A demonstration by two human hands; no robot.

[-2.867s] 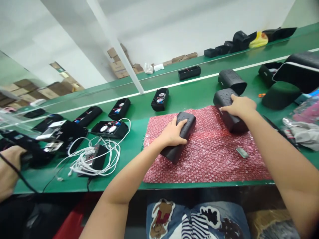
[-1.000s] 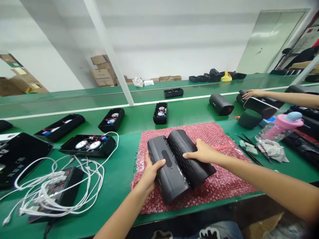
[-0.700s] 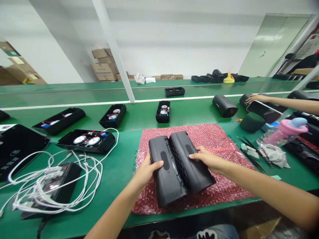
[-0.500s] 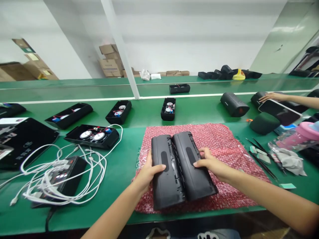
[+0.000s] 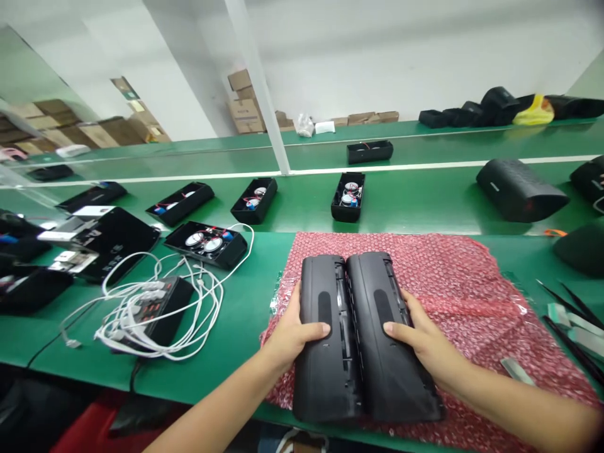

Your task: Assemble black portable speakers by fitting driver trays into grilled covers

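Two long black speaker housings lie side by side over the pink bubble wrap (image 5: pixel 453 277), their inner edges close together. My left hand (image 5: pixel 299 333) grips the left speaker housing (image 5: pixel 325 377), thumb on top beside a dark oval pad. Around the outer side of the right speaker housing (image 5: pixel 391 377) my right hand (image 5: pixel 422 336) is closed, its thumb also on the upper face near a similar pad. Clips and slots show along the facing edges. The fingers under both housings are hidden.
A charging hub (image 5: pixel 165 308) with tangled white cables lies at the left. Several open speaker shells, one an open shell with wires (image 5: pixel 207 244), stand behind it. At the right are a closed black speaker (image 5: pixel 519 189), tweezers (image 5: pixel 576 302) and a small light strip (image 5: pixel 516 371) on the wrap.
Earlier my hands were on separate black housings lying apart. They have since been brought together, turned so the oval pads face up and drawn nearer me. The view has swung left.
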